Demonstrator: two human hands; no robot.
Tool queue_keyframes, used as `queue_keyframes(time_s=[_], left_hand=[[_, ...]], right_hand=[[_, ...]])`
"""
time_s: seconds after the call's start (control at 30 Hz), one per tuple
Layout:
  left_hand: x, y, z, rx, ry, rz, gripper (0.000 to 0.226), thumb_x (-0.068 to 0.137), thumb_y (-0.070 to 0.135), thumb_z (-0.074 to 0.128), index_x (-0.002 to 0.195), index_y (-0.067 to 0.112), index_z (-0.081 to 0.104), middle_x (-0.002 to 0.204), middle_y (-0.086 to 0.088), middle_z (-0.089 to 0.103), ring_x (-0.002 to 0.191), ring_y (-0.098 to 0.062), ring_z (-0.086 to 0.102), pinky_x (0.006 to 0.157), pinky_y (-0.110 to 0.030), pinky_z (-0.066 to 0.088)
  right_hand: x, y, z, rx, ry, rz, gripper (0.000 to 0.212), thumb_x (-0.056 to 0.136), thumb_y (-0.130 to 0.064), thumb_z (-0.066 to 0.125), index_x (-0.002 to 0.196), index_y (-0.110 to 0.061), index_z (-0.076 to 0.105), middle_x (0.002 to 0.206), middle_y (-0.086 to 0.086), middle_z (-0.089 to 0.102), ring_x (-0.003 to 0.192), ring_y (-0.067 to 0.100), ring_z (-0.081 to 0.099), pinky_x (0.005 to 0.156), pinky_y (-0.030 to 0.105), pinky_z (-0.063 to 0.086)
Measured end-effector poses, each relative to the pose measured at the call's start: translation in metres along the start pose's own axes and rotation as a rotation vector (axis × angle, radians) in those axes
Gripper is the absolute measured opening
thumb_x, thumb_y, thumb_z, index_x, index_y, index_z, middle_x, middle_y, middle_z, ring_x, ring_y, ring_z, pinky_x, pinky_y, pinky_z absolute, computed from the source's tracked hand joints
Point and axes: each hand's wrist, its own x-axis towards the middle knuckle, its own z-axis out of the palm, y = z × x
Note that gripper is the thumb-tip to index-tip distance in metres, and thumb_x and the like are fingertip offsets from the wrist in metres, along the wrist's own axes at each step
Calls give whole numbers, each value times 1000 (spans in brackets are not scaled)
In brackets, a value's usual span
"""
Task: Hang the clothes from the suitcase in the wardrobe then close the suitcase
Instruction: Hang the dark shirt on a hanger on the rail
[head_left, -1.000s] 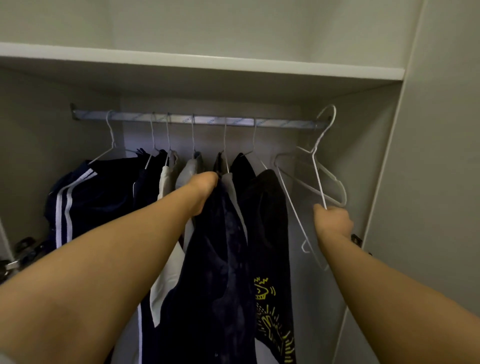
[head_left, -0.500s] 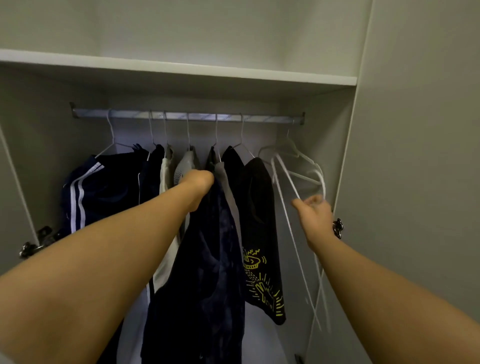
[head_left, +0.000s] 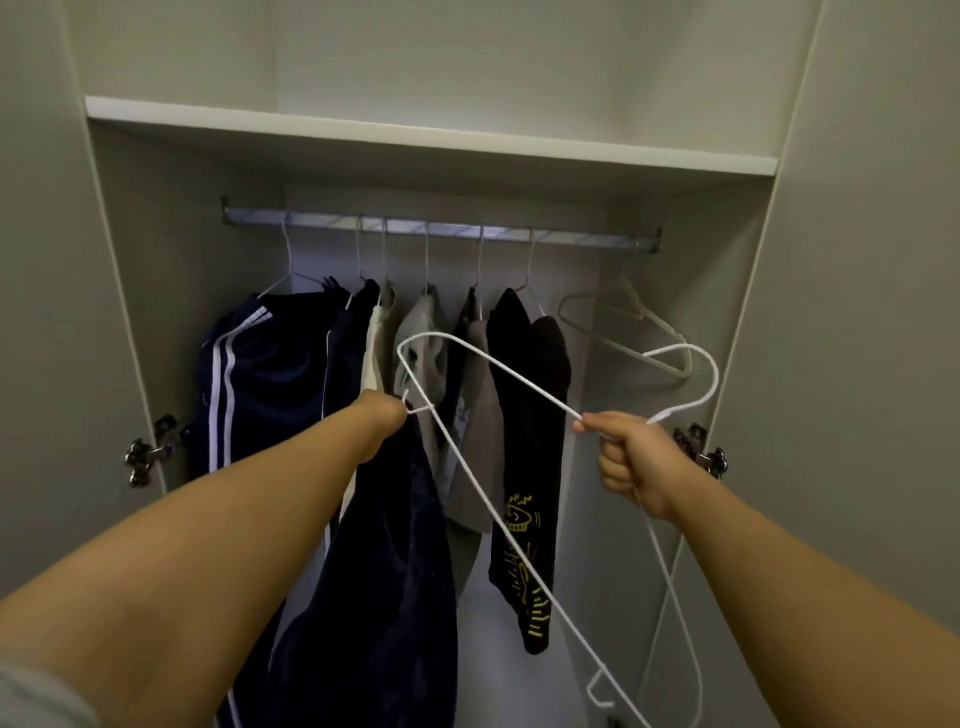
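Progress at the wardrobe: several garments already hang on the rail (head_left: 441, 228), from the striped track jacket (head_left: 260, 364) at the left to the black printed garment (head_left: 524, 467) at the right, with one empty hanger (head_left: 623, 322) beside them. Your left hand (head_left: 384, 415) holds a navy garment (head_left: 384, 571) up in front of the row. Its fingers are hidden beyond the wrist, so how they lie cannot be told, though the cloth drops straight from the hand. Your right hand (head_left: 631, 462) has its fingers curled round the neck of a white wire hanger (head_left: 550, 397), off the rail, whose far shoulder ends at or just beside your left hand. By this evidence the navy garment has yet to go onto the hanger and rail. The suitcase is out of view, so its contents and closing cannot be assessed. Open rail lies at the right, between the black printed garment and the side wall (head_left: 675, 312). Mind the door hinge (head_left: 701, 449) near your right hand and the shelf (head_left: 415, 140) edge above.
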Motion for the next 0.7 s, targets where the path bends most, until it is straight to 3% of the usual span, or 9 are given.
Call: queue_keyframes(time_s=[0.1,0.27,0.43,0.7], left_hand=[[9,-11,-9,119,67,-65,53,98,22,47,143,-1,30,142,-21,40,126,-36,44,105,-38,39],[15,-18,-12,136,132,-72,47,98,24,45,138,1,36,136,-22,44,118,-37,48,99,-41,43],[9,-15,-8,146,272,-10,39,96,22,43,132,5,41,124,-24,51,106,-41,55,82,-40,47],[-29,16,24,575,219,450,26,94,23,43,116,13,52,116,-17,59,104,-37,56,75,-34,43]], right_hand=[[-2,1,-4,-125,-87,77,23,95,-11,47,75,-6,58,30,-8,22,24,5,17,34,8,15],[-3,-5,-9,-221,-123,83,22,94,-10,50,75,-6,60,32,-7,23,26,6,18,34,12,15],[-1,-12,-13,-265,-136,72,21,93,-10,52,75,-6,63,33,-6,24,27,7,18,35,13,15],[3,1,13,-312,-166,62,22,91,-11,55,70,-8,60,32,-6,23,27,7,17,38,11,14]])
